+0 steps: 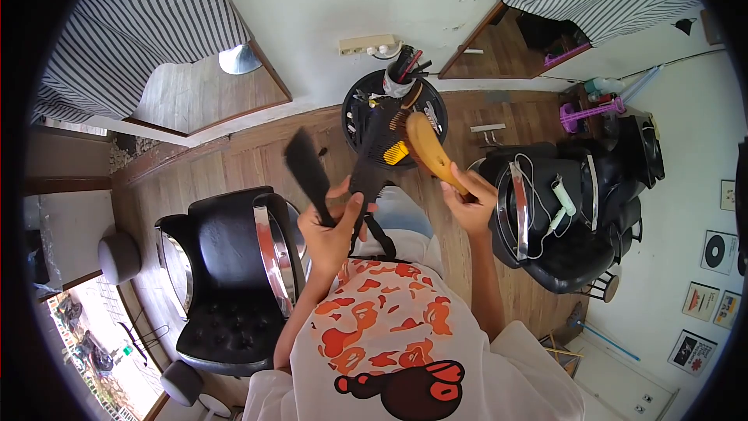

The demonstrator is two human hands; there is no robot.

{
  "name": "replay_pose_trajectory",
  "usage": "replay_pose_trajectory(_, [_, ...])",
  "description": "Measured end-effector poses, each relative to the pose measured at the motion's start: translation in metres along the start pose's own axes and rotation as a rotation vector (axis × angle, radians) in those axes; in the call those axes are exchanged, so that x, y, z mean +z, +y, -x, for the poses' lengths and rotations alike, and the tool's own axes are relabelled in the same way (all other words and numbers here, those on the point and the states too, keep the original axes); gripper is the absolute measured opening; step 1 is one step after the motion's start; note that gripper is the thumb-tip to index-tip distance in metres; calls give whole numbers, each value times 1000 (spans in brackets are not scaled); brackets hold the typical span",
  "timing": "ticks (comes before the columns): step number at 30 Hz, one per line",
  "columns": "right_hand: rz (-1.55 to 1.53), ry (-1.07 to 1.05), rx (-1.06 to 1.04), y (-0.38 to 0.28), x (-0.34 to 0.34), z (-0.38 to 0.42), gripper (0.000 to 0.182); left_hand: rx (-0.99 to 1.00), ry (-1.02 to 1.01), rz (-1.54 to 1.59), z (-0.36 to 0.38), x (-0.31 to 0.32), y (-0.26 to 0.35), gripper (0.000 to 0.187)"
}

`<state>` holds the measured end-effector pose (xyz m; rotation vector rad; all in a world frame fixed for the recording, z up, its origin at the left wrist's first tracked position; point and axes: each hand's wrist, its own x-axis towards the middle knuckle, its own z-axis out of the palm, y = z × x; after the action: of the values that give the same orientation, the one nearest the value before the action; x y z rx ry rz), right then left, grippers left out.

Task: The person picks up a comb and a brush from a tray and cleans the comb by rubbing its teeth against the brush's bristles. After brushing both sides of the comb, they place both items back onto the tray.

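Observation:
In my left hand [329, 232] are two black hair tools, splayed apart. One is a wide black comb [379, 140] with its teeth to the right; the other is a flat, blurred black piece [307, 173] angled up to the left. My right hand [472, 201] grips a wooden-handled brush [427, 145] by its handle, its dark bristles facing the comb's teeth. Beyond the hands stands a round black tray [347, 113] with a yellow comb [396, 153] and small clips, partly hidden behind the comb. A cup [397, 84] there holds several combs and tools.
A black salon chair [234, 265] stands to the left. On the right, another black chair [565, 253] carries a pale green hair dryer [562, 199] with its cord. Striped cloths [156, 23] hang over the wall mirrors. A power strip [366, 45] is on the wall.

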<state>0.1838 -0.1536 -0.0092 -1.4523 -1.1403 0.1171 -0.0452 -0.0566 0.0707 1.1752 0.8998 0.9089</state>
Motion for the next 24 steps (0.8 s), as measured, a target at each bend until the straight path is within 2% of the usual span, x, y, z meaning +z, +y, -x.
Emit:
replay_pose_trajectory(3, [-41, -12, -48, -14, 14, -12, 49, -83, -106, 22, 3, 4, -4, 28])
replay_pose_trajectory(9, [-70, -22, -24, -14, 14, -15, 49, -76, -25, 85, 4, 2, -1, 29])
replay_pose_trajectory(13, [12, -3, 43, 5, -5, -2, 49, -3, 23, -46, 3, -1, 12, 30])
replay_pose_trajectory(18, [-72, -5, -1, -12, 17, -12, 49, -40, -7, -13, -2, 6, 1, 31])
replay_pose_trajectory(20, [-170, -122, -37, -17, 23, -8, 50, -22, 14, -21, -9, 5, -4, 31])
replay_pose_trajectory(24, [-151, -258, -41, -32, 26, -2, 51, 39, 82, -45, -19, 3, -8, 30])
